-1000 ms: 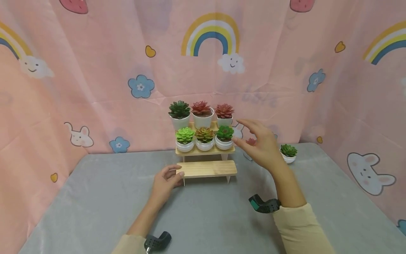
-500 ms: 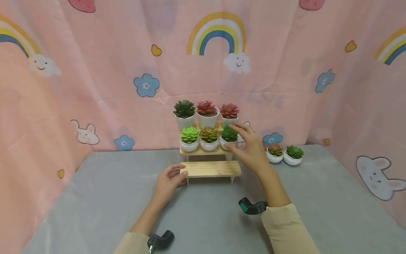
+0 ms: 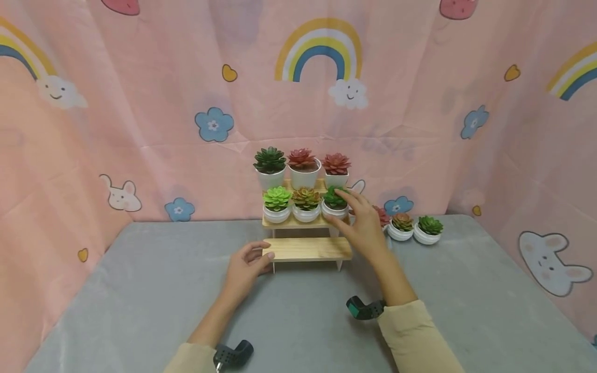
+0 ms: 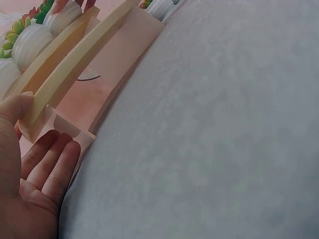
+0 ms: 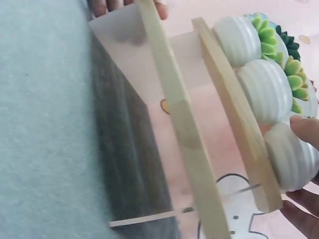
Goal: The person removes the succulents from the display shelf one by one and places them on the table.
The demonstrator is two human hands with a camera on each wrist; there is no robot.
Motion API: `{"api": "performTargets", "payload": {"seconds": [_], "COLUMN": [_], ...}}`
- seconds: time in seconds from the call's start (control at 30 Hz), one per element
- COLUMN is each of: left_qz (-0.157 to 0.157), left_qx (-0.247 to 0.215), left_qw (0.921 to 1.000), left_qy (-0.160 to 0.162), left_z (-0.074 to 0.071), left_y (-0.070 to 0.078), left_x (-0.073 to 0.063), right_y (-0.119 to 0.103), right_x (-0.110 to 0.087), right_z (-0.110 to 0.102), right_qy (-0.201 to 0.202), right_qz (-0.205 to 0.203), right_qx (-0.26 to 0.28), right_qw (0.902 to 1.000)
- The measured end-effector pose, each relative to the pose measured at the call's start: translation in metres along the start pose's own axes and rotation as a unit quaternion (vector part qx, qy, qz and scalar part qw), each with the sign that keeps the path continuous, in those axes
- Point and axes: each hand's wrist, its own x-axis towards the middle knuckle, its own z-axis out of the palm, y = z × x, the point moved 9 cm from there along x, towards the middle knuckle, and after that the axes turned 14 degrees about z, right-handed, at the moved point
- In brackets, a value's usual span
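A three-step wooden plant stand [image 3: 308,249] stands on the table, its lowest step bare. My left hand [image 3: 244,267] holds the left end of that step, thumb on top and fingers beneath, as the left wrist view shows. At the right end of the middle step, my right hand [image 3: 366,228] pinches a green succulent in a white ribbed pot [image 5: 289,157] between thumb and fingers. Beside it on the same step are a brownish succulent [image 3: 306,202] and a bright green succulent [image 3: 277,202]. The top step carries a dark green succulent [image 3: 270,165] and two red succulents [image 3: 303,165].
To the right of the stand, a row of small potted succulents [image 3: 401,228] sits near the back of the grey table [image 3: 298,321], partly hidden by my right hand. A pink patterned curtain [image 3: 396,103] hangs close behind the stand and along the sides.
My right hand has moved left from beside the stand to the green succulent at the middle step's right end, and its fingers have closed around the pot. My left hand stays on the lowest step.
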Motion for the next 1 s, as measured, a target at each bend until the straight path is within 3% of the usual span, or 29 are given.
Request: {"api": "performTargets", "payload": {"seconds": [0.63, 1.0], "left_qz": [-0.006, 0.001], "left_qx": [0.015, 0.011], "left_qw": [0.9999, 0.9999], "left_qy": [0.003, 0.005], "left_z": [0.0, 0.001], "left_y": [-0.001, 0.001], "left_x": [-0.001, -0.001], "right_y": [0.011, 0.007], "right_x": [-0.003, -0.006], "right_z": [0.007, 0.008], "right_qy": [0.024, 0.023], "right_qz": [0.034, 0.014], "right_qx": [0.061, 0.068], "right_qw": [0.9973, 0.9973]}}
